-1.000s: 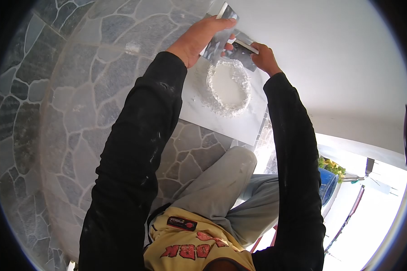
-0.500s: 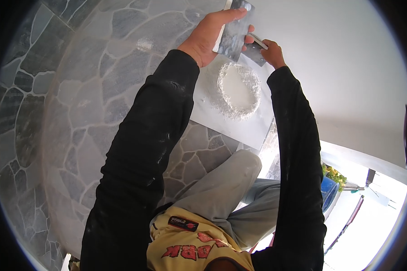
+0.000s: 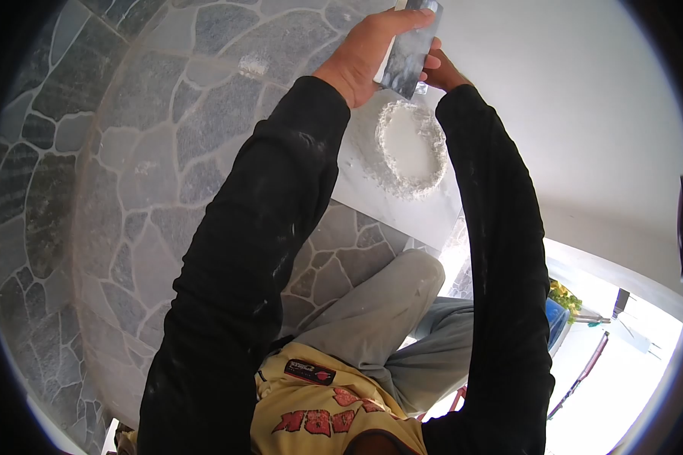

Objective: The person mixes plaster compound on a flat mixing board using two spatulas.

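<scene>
Head view, only one camera.

- Left hand: top centre of the frame, arm fully stretched out. Fingers and thumb clamped on the edge of a flat metal blade. The blade is tilted, its grey smeared face turned to the camera, and its top end is cut off by the frame edge.
- Right hand: just right of the blade and touching or very close to it, mostly hidden behind its lower edge. Only the back of the hand and the wrist show. Can't tell if the fingers are closed on anything.
- Plaster ring: directly below both hands in the upper centre. It is a white, rough raised rim with a smoother white pool inside, and neither hand touches it.
- The ring sits on a pale slab that lies on the stone floor, with white crumbs scattered on the slab around the ring.
- The floor has an irregular grey stone pattern with light joints and fills the whole left half of the frame. A small white smear shows on it at upper centre-left.
- White wall: upper right, plain, right behind the slab.
- Both sleeves are black with white specks: left sleeve, right sleeve.
- Bottom centre: grey trousers, knee bent, and a yellow shirt with red lettering.
- Lower right: a blue container, partly hidden by the right sleeve, well apart from the hands. The area beyond it is bright and overexposed.
</scene>
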Available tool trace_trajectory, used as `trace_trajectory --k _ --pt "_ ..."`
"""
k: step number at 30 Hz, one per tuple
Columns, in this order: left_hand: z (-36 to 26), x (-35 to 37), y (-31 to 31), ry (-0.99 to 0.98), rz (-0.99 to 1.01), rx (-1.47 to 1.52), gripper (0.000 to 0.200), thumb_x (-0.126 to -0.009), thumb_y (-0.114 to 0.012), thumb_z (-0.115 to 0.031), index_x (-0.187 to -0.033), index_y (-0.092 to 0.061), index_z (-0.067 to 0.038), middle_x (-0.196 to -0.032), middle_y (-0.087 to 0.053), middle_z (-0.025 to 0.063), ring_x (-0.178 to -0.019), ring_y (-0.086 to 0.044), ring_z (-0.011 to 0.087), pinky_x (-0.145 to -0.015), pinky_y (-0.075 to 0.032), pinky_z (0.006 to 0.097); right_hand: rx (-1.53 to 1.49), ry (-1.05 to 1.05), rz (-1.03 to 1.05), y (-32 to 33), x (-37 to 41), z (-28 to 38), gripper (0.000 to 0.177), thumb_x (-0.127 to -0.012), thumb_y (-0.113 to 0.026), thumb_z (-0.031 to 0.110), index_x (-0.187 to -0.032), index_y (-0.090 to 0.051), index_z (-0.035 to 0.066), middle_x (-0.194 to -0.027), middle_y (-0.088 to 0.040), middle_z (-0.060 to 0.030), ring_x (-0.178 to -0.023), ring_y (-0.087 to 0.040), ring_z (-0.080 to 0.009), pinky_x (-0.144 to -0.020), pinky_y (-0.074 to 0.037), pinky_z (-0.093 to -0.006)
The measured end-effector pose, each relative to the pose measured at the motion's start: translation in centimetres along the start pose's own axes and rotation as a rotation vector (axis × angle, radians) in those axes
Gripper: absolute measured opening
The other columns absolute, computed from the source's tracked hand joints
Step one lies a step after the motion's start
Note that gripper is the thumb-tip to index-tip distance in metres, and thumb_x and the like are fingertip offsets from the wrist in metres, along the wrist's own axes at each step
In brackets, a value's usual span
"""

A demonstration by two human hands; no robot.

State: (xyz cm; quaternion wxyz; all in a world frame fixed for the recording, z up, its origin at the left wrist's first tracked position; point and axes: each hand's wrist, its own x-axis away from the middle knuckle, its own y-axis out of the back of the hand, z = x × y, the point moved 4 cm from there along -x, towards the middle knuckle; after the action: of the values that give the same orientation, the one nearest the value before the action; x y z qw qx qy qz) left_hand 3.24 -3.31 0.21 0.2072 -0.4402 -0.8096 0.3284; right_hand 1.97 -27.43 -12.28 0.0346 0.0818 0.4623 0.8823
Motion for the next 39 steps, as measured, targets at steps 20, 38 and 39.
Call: trace_trajectory --k 20,38,39 --pt "-0.4 0.5 -0.6 -0.075 0.003 -0.100 0.044 -0.095 -0.062 -0.042 -0.122 -0.062 -0.008 -0.104 -0.070 0.0120 -0.091 -0.072 0.0229 -0.077 -0.059 0.0341 0.235 -0.191 -0.438 6.4 15.5 4.8 0.025 -0.086 -0.064 0.004 -0.111 -0.068 0.005 -0.099 -0.070 -0.0237 -0.096 -0.067 -0.0419 -0.085 -0.052 -0.0475" --pt "0.0 0.1 0.2 -0.125 -0.020 -0.173 0.051 -0.093 -0.063 -0.045 -0.131 -0.061 -0.010 -0.110 -0.072 0.0140 -0.096 -0.073 0.0234 -0.083 -0.060 0.0350 0.236 -0.275 -0.172 2.6 7.4 -0.9 0.042 -0.082 -0.060 0.009 -0.123 -0.068 0.008 -0.111 -0.070 -0.0251 -0.110 -0.066 -0.0413 -0.097 -0.051 -0.0441" --pt "-0.1 0.2 0.2 -0.119 -0.027 -0.161 0.051 -0.093 -0.063 -0.044 -0.130 -0.061 -0.009 -0.110 -0.072 0.0139 -0.096 -0.073 0.0234 -0.083 -0.060 0.0348 0.223 -0.254 -0.168 2.7 7.7 -0.2 0.041 -0.083 -0.061 0.009 -0.123 -0.068 0.008 -0.111 -0.070 -0.0253 -0.110 -0.065 -0.0416 -0.097 -0.050 -0.0441"
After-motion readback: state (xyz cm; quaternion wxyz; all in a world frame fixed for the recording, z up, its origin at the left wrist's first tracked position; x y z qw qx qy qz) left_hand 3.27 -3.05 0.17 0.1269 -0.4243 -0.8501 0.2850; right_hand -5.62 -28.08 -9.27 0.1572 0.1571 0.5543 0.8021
